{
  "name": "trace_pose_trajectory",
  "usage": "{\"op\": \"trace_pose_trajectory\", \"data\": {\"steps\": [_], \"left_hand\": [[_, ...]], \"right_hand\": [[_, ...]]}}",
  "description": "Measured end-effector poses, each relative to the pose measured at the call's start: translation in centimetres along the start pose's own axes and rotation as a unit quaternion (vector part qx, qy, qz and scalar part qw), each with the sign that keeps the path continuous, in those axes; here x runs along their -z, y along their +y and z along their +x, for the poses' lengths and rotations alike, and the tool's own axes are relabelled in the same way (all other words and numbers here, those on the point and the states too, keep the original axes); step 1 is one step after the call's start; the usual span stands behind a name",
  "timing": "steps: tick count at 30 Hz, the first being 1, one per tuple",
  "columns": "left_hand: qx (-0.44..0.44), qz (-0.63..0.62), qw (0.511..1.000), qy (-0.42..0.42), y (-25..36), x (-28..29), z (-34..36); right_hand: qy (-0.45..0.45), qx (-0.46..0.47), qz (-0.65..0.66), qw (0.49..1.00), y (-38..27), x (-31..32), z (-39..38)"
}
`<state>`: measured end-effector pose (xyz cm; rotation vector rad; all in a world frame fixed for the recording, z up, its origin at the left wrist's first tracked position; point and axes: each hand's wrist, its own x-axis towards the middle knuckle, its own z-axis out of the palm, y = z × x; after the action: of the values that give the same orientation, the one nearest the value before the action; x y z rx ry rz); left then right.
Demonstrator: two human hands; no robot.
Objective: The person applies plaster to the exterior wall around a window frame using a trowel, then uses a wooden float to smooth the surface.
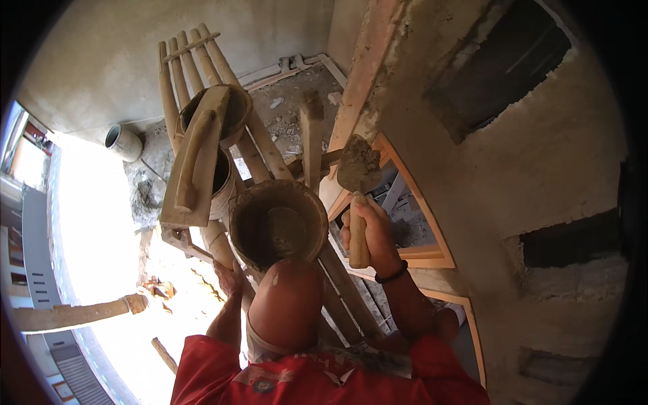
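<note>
My right hand is closed round the wooden handle of a trowel. Its blade points away from me and carries a lump of grey mortar. Beside my left knee, my left hand is closed against a bamboo pole, at the end of a narrow strip. What it grips is partly hidden. That strip leads up to the near end of a wooden plastering float with a raised handle, lying slanted over the buckets. Just beyond my knee stands a mortar-coated bucket with grey mortar at its bottom.
Bamboo poles tied as a platform run under the buckets. Another bucket stands behind the float, and a pale bucket farther left. At right are an orange window frame and a plastered wall with dark recesses. Rubble covers the floor.
</note>
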<state>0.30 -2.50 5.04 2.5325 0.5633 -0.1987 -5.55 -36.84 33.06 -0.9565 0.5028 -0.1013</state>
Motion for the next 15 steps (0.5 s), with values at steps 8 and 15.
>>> {"op": "trace_pose_trajectory", "data": {"steps": [8,15], "left_hand": [[-0.01,-0.002,1.0,0.012,-2.4,-0.2,0.7],[-0.023,-0.006,1.0,0.02,-3.9,-1.5,1.0]], "right_hand": [[-0.09,-0.028,-0.353,0.931,3.9,-1.2,-1.0],[-0.106,0.067,-0.687,0.716,6.1,0.0,0.3]]}}
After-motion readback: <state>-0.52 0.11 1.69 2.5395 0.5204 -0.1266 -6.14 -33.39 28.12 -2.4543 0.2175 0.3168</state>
